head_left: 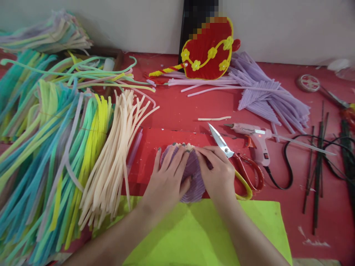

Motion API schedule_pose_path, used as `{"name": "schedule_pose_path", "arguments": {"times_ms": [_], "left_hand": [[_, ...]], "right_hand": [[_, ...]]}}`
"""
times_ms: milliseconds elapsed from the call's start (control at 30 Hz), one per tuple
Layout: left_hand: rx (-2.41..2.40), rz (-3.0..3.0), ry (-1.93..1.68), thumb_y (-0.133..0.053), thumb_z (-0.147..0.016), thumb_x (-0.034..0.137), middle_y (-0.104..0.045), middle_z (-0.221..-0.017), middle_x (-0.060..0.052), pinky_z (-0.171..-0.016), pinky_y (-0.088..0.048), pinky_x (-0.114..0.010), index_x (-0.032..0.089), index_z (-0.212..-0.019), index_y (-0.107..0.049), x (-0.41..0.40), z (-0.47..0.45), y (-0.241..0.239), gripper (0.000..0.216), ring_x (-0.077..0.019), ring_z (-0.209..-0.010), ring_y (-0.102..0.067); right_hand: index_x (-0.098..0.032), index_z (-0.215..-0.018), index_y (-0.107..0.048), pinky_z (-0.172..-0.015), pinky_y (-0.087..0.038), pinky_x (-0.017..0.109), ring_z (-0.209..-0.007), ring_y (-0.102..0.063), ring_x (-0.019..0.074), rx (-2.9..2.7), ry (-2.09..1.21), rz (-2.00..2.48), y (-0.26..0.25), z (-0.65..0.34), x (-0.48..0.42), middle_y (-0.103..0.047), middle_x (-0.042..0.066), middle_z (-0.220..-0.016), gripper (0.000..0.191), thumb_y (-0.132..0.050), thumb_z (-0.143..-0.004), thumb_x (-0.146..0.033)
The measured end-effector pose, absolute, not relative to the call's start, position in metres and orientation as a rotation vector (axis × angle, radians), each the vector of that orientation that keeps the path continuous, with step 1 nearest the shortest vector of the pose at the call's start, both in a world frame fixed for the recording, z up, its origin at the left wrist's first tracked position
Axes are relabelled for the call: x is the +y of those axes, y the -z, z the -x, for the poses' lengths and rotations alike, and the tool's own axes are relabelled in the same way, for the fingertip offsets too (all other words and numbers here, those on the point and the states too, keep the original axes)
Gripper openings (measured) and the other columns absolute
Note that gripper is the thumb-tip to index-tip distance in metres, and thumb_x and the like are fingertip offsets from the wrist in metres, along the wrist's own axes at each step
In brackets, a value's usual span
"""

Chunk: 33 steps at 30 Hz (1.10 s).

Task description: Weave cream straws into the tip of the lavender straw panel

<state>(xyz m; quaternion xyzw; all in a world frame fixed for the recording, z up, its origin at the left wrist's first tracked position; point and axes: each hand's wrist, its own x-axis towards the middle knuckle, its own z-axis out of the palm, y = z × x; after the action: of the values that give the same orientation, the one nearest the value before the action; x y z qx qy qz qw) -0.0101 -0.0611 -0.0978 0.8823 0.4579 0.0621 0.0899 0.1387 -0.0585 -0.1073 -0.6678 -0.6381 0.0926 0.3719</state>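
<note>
Both my hands rest on a purple fan-shaped piece made of pipe cleaners [194, 181] lying on a red sheet [155, 147]. My left hand [169, 177] lies flat on its left half with fingers spread. My right hand [217, 171] covers its right half, fingers stretched left and pressing a cream strip along the top edge [188, 146]. Red-and-yellow-handled scissors [238, 162] lie just right of my right hand, blades open. A pink glue gun [255, 138] lies beyond them.
Bundles of cream [116, 162], yellow, green and blue pipe cleaners [41, 155] fill the left. Purple pipe cleaners [260, 92] and a red fan with yellow flowers [208, 51] lie at the back. Dark green stems [318, 162] and a black cord lie at the right. A lime sheet [199, 229] is nearest me.
</note>
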Motion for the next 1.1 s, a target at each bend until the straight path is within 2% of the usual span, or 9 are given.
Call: {"name": "schedule_pose_path", "arguments": {"times_ms": [433, 633, 933, 1100], "left_hand": [[1.346, -2.597, -0.178, -0.043, -0.09, 0.034, -0.04, -0.147, -0.007, -0.112, -0.023, -0.058, 0.016, -0.139, -0.039, -0.0603, 0.0106, 0.0979, 0.052, -0.0302, -0.138, -0.028], [1.347, -2.587, -0.191, -0.045, -0.089, 0.03, -0.041, -0.146, -0.008, -0.111, -0.024, -0.058, 0.017, -0.138, -0.04, -0.0602, 0.0108, 0.0974, 0.051, -0.0306, -0.137, -0.029], [1.322, -2.573, -0.224, -0.046, -0.089, 0.028, -0.04, -0.146, -0.009, -0.111, -0.024, -0.059, 0.017, -0.139, -0.039, -0.0602, 0.0111, 0.0963, 0.051, -0.0311, -0.137, -0.029], [1.314, -2.461, -0.388, -0.043, -0.09, 0.023, -0.048, -0.14, -0.011, -0.112, -0.027, -0.055, 0.013, -0.133, -0.042, -0.0568, 0.013, 0.0934, 0.044, -0.0271, -0.136, -0.033]], "right_hand": [[-0.018, -0.089, -0.069, -0.076, -0.053, 0.028, -0.077, -0.061, 0.0141, -1.657, -0.24, 1.699, 0.1067, -0.1376, -0.0582, -0.064, 0.005, -0.084, 0.017, -0.053, -0.087, -0.015], [-0.021, -0.09, -0.07, -0.076, -0.054, 0.033, -0.078, -0.062, 0.0154, -1.654, -0.259, 1.718, 0.1067, -0.1377, -0.0586, -0.064, 0.005, -0.085, 0.02, -0.05, -0.088, -0.018], [-0.023, -0.093, -0.067, -0.077, -0.052, 0.032, -0.08, -0.061, 0.0154, -1.666, -0.27, 1.721, 0.1057, -0.1374, -0.0593, -0.063, 0.004, -0.086, 0.017, -0.05, -0.089, -0.019], [-0.022, -0.099, -0.067, -0.077, -0.052, 0.033, -0.081, -0.059, 0.0163, -1.698, -0.326, 1.689, 0.1084, -0.1373, -0.0595, -0.059, 0.005, -0.089, 0.02, -0.05, -0.089, -0.018]]}}
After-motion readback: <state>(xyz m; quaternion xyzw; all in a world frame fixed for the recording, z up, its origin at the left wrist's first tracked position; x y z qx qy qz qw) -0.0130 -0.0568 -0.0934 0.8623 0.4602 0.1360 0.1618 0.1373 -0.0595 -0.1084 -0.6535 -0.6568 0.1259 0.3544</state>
